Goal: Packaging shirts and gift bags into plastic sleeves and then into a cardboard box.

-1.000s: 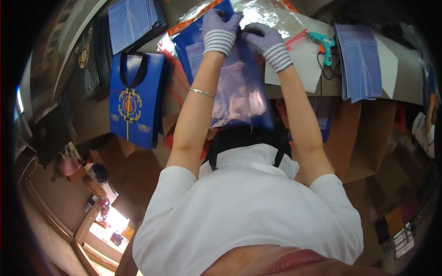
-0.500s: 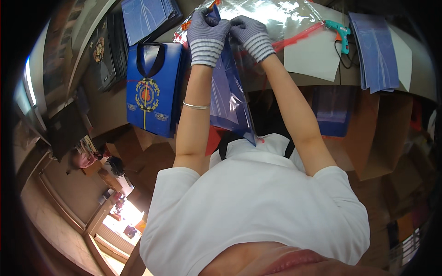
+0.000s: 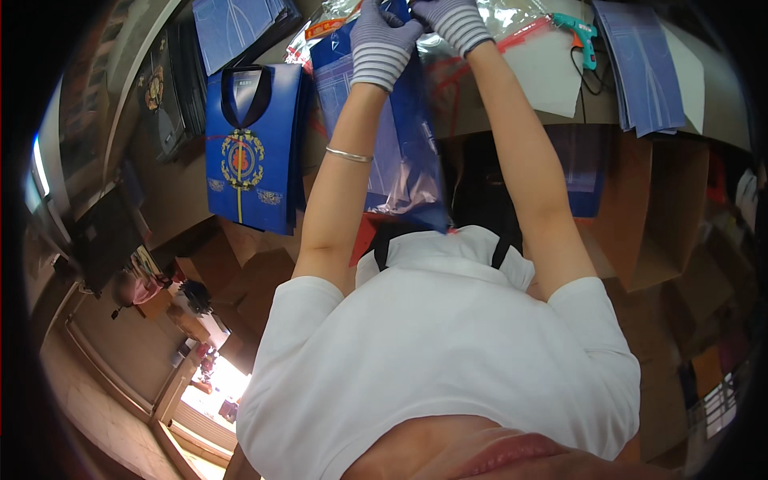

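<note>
Both my hands wear grey gloves with striped white cuffs and work at the top edge of the view. My left hand (image 3: 384, 42) is closed on the upper part of a blue paper bag (image 3: 424, 152), which hangs down toward my lap. A paler blue-violet sheet-like face and a shiny crumpled patch show on the bag. Close beside it, my right hand (image 3: 454, 22) curls at the bag's upper edge, its fingertips partly hidden and cut off by the frame. Left of my arm lies a finished blue gift bag (image 3: 280, 172) with a black ribbon handle and a gold emblem.
Stacked blue-violet sheets (image 3: 640, 68) lie at the right of the table, others (image 3: 240, 32) at the far left. A teal glue gun (image 3: 588, 44) with a dark cord rests near white paper (image 3: 540, 76). Clear plastic film (image 3: 512, 20) lies behind. A cardboard box (image 3: 640, 216) stands at my right.
My hands and the bag have shifted upward in view, and the bag has turned, showing more of its blue face left of my left wrist. The surroundings have shifted slightly up and left.
</note>
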A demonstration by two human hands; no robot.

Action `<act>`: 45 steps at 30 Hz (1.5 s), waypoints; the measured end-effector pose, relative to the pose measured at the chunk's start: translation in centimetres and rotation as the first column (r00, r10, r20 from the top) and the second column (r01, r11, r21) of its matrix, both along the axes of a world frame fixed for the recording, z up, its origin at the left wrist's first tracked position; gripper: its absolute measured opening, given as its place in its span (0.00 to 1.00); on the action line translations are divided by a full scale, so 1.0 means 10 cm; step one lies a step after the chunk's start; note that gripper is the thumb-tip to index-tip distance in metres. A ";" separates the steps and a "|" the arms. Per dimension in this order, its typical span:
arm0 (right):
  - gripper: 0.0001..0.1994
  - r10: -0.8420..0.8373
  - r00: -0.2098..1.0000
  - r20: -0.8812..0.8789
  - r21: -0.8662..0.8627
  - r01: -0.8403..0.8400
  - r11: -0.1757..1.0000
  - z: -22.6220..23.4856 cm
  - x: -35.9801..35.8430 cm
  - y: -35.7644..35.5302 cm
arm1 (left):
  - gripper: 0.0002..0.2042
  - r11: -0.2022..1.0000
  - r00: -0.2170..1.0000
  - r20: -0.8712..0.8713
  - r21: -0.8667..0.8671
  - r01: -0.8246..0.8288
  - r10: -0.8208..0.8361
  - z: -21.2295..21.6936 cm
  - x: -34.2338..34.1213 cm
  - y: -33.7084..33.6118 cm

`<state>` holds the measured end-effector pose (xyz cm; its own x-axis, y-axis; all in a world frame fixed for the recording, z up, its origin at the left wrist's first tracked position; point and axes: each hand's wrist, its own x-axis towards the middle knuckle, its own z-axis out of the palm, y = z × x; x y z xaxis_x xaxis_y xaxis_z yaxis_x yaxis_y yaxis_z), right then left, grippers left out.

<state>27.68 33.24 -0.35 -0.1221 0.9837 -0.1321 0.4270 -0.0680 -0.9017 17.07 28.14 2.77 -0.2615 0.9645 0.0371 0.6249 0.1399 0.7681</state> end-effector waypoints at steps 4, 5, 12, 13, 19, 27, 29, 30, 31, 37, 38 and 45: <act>0.10 -0.022 0.998 0.067 0.151 0.011 0.988 -0.17 0.21 0.29 | 0.31 0.999 0.999 -0.038 0.043 0.014 -0.012 -0.21 0.22 0.23; 0.10 -0.063 0.981 0.184 0.315 0.002 0.949 -0.27 0.23 0.38 | 0.31 0.997 0.999 -0.054 0.070 0.015 -0.011 -0.28 0.25 0.30; 0.10 0.081 0.961 0.264 0.052 -0.098 0.994 -0.70 0.49 0.84 | 0.32 0.984 0.981 0.117 -0.077 0.163 -0.153 -0.77 0.17 0.45; 0.10 0.083 0.965 0.248 0.040 -0.096 0.995 -0.75 0.62 0.91 | 0.32 0.969 0.927 0.337 -0.121 0.214 -0.163 -0.81 0.19 0.48; 0.15 0.013 0.922 -0.388 0.006 -0.011 1.000 -1.06 1.31 0.35 | 0.27 0.978 0.654 0.728 0.151 0.144 -0.209 -0.99 -0.32 -0.04; 0.10 -0.179 0.929 -0.324 -0.459 0.011 0.888 -0.76 1.42 -2.23 | 0.12 0.501 0.661 0.518 -0.832 0.240 0.543 -1.14 -1.79 -2.46; 0.10 -0.244 0.878 -0.412 -0.502 0.005 0.865 -1.00 1.38 -2.67 | 0.15 0.559 0.674 0.552 -0.793 0.242 0.491 -1.34 -1.76 -2.67; 0.10 -0.196 0.920 -0.338 -0.545 -0.022 0.838 -0.97 1.27 -2.76 | 0.16 0.639 0.654 0.581 -0.746 0.189 0.484 -1.46 -1.74 -2.73; 0.09 -0.142 0.954 -0.263 -0.591 -0.043 0.806 -0.93 1.13 -2.86 | 0.17 0.709 0.635 0.609 -0.692 0.132 0.476 -1.54 -1.71 -2.78; 0.09 0.416 0.900 0.131 -0.194 -0.388 0.901 -0.73 0.09 -2.95 | 0.16 0.854 0.337 0.828 -0.508 0.111 0.448 -1.97 -1.74 -2.89; 0.09 0.406 0.899 0.166 -0.099 -0.394 0.914 -0.74 -0.09 -2.95 | 0.15 0.852 0.382 0.809 -0.515 0.095 0.447 -1.94 -1.70 -2.88; 0.10 0.486 0.701 0.522 0.109 -0.620 0.777 -0.86 -1.24 -2.79 | 0.11 0.898 0.556 0.773 -0.428 0.101 0.305 -1.76 -1.71 -2.90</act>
